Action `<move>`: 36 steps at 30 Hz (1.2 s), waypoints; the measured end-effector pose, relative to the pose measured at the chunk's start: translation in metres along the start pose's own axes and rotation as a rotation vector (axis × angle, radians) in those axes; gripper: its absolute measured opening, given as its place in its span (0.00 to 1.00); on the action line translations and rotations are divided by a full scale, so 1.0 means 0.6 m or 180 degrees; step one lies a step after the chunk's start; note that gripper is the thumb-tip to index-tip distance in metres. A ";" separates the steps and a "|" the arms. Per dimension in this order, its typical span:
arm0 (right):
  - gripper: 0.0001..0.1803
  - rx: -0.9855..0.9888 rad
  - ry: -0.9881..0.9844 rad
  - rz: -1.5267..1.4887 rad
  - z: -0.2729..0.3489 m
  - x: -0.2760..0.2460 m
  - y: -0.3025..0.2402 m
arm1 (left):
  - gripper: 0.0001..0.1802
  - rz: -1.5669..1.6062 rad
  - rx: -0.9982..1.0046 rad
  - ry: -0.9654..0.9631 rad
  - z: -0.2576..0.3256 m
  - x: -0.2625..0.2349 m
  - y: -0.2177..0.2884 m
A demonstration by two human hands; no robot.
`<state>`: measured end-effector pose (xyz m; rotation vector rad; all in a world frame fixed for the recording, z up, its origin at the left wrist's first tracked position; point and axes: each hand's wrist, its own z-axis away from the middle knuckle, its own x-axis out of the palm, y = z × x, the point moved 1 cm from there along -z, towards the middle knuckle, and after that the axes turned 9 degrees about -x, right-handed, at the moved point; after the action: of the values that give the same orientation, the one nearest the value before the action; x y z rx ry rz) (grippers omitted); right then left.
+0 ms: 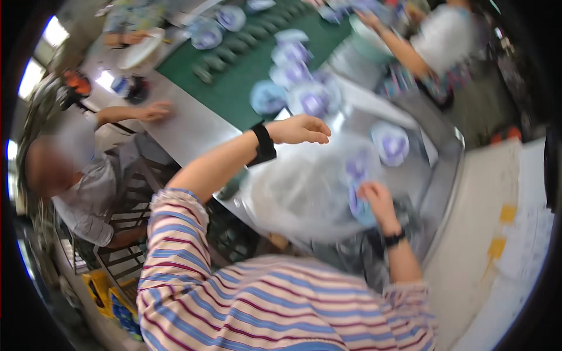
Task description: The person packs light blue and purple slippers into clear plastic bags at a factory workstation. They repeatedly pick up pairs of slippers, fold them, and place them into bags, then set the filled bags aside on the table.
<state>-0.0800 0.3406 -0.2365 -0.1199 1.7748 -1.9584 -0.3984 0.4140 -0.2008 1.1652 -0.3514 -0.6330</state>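
A large clear plastic bag [293, 193] spreads over the near end of the metal-topped table. My left hand [300, 129] is above its far side, fingers bent toward the thumb; blur hides what they hold, if anything. At the bag's right side, my right hand [379, 202] has closed fingers on a pale blue and purple flower-shaped piece [362, 209]. A similar purple piece [357, 167] shows just beyond that hand. To the right, another blue and purple flower-shaped piece [391, 144] lies on the metal surface [410, 169].
Several more flower-shaped pieces [291, 54] line the green mat [246, 82], beside rows of dark rounded objects [234, 47]. A co-worker sits at the left, one hand [157, 111] over the table edge. Another person's arm [404, 50] reaches in at the far right.
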 end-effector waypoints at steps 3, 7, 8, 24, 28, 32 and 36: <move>0.12 -0.0610 -0.0763 0.2088 -0.029 -0.011 0.004 | 0.19 -0.0731 -0.0025 -0.1140 -0.034 0.128 -0.022; 0.27 -0.0204 -0.0426 0.3736 -0.028 -0.062 0.000 | 0.34 -0.3189 0.0080 -0.0306 -0.060 0.185 -0.091; 0.31 0.0111 -0.0481 0.3622 -0.021 -0.075 0.001 | 0.37 -0.3442 0.0127 0.0116 -0.064 0.196 -0.099; 0.50 0.0873 -0.0385 0.2930 0.016 -0.108 0.080 | 0.09 -0.3124 0.1016 0.0420 -0.205 0.133 0.023; 0.44 0.1088 -0.0567 0.2856 0.007 -0.125 0.091 | 0.15 -0.1348 0.0388 0.0162 -0.184 0.081 0.037; 0.35 0.0181 -0.0253 0.2181 -0.003 -0.141 0.065 | 0.15 -0.0478 0.0040 0.0131 -0.136 0.051 0.048; 0.22 -0.0111 -0.0653 0.1529 -0.007 -0.126 -0.096 | 0.09 -0.0615 0.0426 0.0596 -0.093 0.036 0.015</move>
<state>-0.0325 0.3775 -0.1630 0.0854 1.5325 -1.5155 -0.3473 0.4440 -0.2142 1.3866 -0.1238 -0.6694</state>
